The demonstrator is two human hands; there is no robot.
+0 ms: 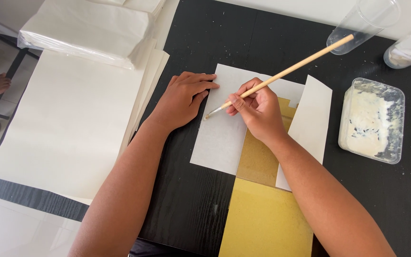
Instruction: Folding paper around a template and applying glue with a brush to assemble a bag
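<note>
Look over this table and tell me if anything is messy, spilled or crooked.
Small white specks are scattered over the black table, thickest near the plastic tub, whose walls are smeared with white paste. A clear cup lies tipped on its side at the far edge. The white sheet under the left hand and brush lies flat.

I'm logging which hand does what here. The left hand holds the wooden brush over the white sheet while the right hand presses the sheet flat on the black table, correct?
Not quite: the hands are swapped. The head view shows the right hand holding the wooden brush over the white sheet, while the left hand presses the sheet flat on the black table.
</note>
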